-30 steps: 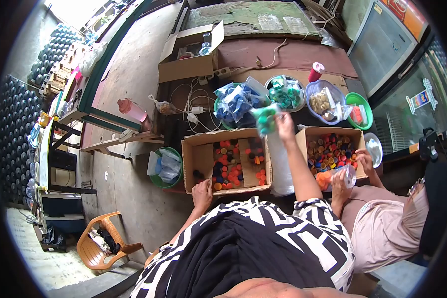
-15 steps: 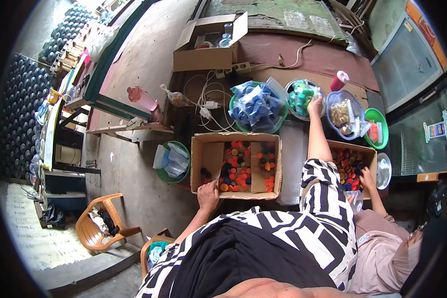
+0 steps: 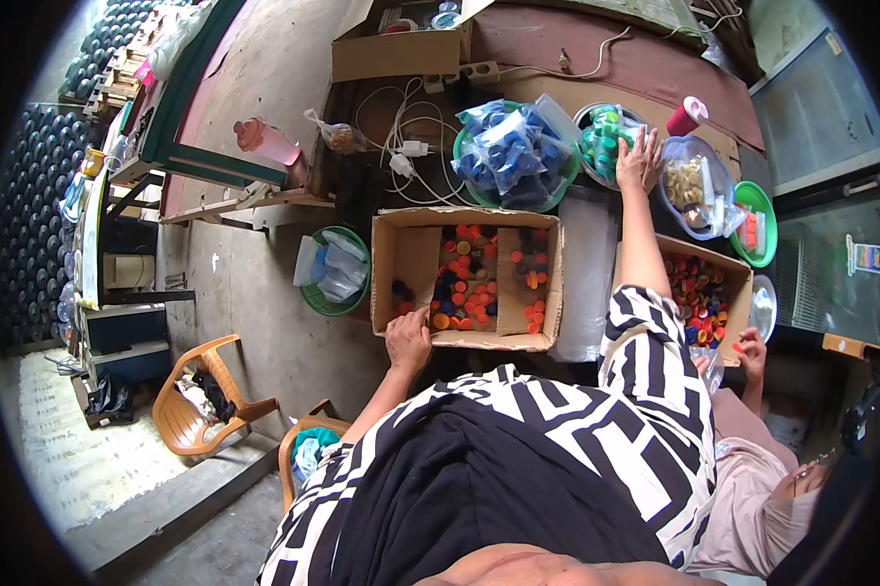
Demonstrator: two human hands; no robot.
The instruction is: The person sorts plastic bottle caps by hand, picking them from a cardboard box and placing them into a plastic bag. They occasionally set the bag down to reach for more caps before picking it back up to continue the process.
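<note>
My left hand [image 3: 408, 339] is at the front left rim of a cardboard box [image 3: 401, 234], its fingers curled over the edge. Inside lie loose bottle caps [image 3: 471, 311], mostly red and orange with some dark ones, parted by cardboard flaps. My right hand [image 3: 638, 161] is stretched out at the right side of a round bowl [image 3: 586, 115], fingers spread and nothing visible in them. Bagged green caps [image 3: 604, 135] fill that bowl. Left of it, a green basket [image 3: 569, 190] is heaped with clear bags of blue caps [image 3: 513, 146].
A co-worker's hand [image 3: 752, 354] holds a red cap beside a second cap-filled box [image 3: 741, 298]. Right of my hand stand a purple basket [image 3: 721, 176], a pink tumbler [image 3: 687, 117] and a green basket [image 3: 767, 220]. White cables [image 3: 401, 146] lie behind the left box.
My view has tilted, so the table things appear higher. My right hand has drawn to the bowl's right side and its fingers have spread. The co-worker's hand has come out of the box.
</note>
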